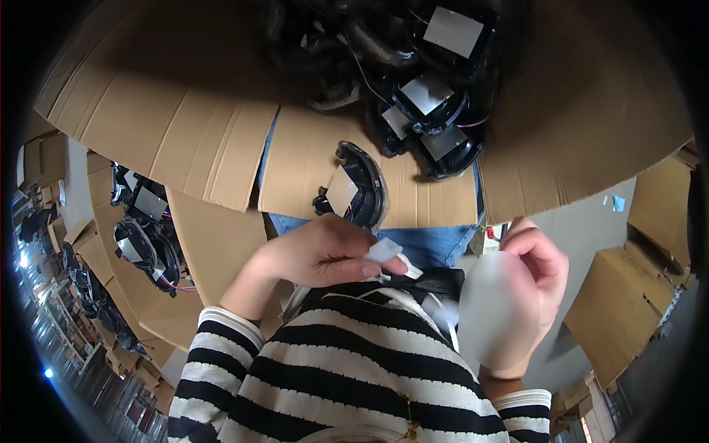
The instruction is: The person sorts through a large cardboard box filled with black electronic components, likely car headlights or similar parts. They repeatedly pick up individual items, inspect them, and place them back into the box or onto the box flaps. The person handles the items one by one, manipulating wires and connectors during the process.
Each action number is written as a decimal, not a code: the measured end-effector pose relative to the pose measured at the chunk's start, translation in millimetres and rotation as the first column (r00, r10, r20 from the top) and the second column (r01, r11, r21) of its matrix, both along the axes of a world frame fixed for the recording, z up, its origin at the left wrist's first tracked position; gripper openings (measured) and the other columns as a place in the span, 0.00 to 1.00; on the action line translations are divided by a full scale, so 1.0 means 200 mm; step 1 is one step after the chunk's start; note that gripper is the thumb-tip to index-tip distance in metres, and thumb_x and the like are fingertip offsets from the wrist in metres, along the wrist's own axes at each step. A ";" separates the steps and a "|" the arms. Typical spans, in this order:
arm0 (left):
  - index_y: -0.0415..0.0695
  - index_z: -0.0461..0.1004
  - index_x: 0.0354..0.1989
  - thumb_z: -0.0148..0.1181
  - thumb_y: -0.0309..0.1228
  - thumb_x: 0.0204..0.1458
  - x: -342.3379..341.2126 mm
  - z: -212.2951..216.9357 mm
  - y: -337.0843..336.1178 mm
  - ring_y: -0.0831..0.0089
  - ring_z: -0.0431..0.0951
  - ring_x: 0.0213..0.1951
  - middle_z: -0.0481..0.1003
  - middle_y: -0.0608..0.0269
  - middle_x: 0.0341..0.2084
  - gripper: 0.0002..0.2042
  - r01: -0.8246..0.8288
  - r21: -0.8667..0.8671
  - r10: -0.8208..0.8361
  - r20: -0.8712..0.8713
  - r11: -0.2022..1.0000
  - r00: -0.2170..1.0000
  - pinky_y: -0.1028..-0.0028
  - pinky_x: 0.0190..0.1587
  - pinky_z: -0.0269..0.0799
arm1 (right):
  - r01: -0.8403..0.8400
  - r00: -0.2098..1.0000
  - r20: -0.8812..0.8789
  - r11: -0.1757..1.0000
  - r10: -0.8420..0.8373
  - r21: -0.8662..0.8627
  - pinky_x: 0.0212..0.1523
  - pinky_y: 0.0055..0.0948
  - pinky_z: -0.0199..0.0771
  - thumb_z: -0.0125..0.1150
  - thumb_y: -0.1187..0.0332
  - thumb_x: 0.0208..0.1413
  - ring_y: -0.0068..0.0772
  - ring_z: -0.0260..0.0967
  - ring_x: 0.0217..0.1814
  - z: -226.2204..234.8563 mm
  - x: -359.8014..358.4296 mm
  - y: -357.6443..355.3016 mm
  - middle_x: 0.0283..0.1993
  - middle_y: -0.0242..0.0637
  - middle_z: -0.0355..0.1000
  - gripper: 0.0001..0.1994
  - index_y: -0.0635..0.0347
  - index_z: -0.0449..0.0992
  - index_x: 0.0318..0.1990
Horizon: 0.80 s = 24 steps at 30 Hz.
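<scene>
My left hand [325, 255] is closed in front of my striped shirt, pinching a small white piece [384, 250] between thumb and fingers. Another white bit sticks out below those fingertips. To the right, my right hand [538, 269] is raised with its fingers curled together. A pale blurred oval covers much of its palm, so whatever it holds is hidden. A black curved lamp-like part [363, 184] with a silver-grey label lies on the cardboard flap just beyond my left hand.
The big cardboard box [177, 148] ahead holds a pile of similar black parts [436, 111] with wires. More such parts [144, 247] lie in a carton at the left. Another brown carton [613, 310] stands on the grey floor [591, 214] at the right.
</scene>
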State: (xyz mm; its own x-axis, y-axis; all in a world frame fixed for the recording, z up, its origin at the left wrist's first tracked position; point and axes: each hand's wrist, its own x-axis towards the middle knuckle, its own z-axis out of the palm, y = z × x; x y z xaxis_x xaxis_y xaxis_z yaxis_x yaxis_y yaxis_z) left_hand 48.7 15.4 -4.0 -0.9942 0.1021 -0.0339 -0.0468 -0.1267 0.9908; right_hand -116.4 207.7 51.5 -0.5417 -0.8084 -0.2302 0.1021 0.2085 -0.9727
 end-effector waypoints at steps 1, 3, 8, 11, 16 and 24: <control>0.37 0.72 0.32 0.51 0.29 0.49 0.00 -0.04 0.00 0.66 0.71 0.20 0.71 0.58 0.19 0.08 0.053 0.054 -0.046 -0.111 0.997 0.993 0.75 0.25 0.66 | -0.041 0.999 -0.019 0.999 0.041 0.016 0.24 0.19 0.54 0.56 0.77 0.38 0.22 0.58 0.24 -0.01 0.00 0.00 0.23 0.32 0.64 0.03 0.64 0.70 0.24; 0.37 0.73 0.28 0.53 0.30 0.48 0.00 -0.08 -0.02 0.65 0.70 0.18 0.69 0.59 0.15 0.08 0.208 0.078 -0.200 -0.098 0.975 0.975 0.74 0.23 0.64 | -0.249 0.967 -0.054 0.968 0.250 0.034 0.22 0.19 0.53 0.56 0.76 0.39 0.21 0.57 0.23 -0.02 0.04 -0.07 0.23 0.31 0.64 0.03 0.63 0.70 0.24; 0.39 0.74 0.33 0.52 0.30 0.48 -0.03 -0.04 -0.01 0.66 0.71 0.21 0.71 0.58 0.18 0.08 0.308 0.194 -0.290 -0.114 0.931 0.950 0.76 0.24 0.64 | -0.372 0.927 -0.052 0.928 0.372 0.006 0.21 0.23 0.56 0.56 0.78 0.40 0.27 0.59 0.23 -0.04 0.09 -0.13 0.22 0.33 0.62 0.03 0.62 0.68 0.24; 0.40 0.74 0.35 0.51 0.31 0.49 -0.04 -0.06 0.00 0.68 0.72 0.22 0.72 0.57 0.20 0.09 0.405 0.219 -0.378 -0.154 0.888 0.913 0.76 0.25 0.65 | -0.376 0.922 -0.090 0.927 0.376 0.017 0.23 0.25 0.57 0.56 0.78 0.40 0.31 0.60 0.24 -0.04 0.10 -0.12 0.22 0.34 0.62 0.04 0.62 0.67 0.23; 0.40 0.74 0.35 0.50 0.30 0.50 -0.05 -0.08 0.01 0.67 0.73 0.24 0.74 0.57 0.23 0.09 0.423 0.253 -0.397 -0.148 0.870 0.906 0.75 0.26 0.66 | -0.418 0.890 -0.189 0.908 0.414 0.022 0.25 0.28 0.60 0.56 0.78 0.38 0.36 0.60 0.25 -0.02 0.08 -0.11 0.22 0.36 0.62 0.04 0.63 0.67 0.23; 0.39 0.74 0.33 0.47 0.31 0.52 -0.09 -0.11 -0.01 0.70 0.72 0.23 0.74 0.57 0.23 0.10 0.466 0.358 -0.466 -0.094 0.809 0.880 0.77 0.27 0.65 | -0.434 0.833 -0.340 0.897 0.435 0.084 0.27 0.31 0.62 0.54 0.76 0.38 0.39 0.61 0.27 -0.04 0.08 -0.17 0.23 0.38 0.62 0.03 0.64 0.67 0.22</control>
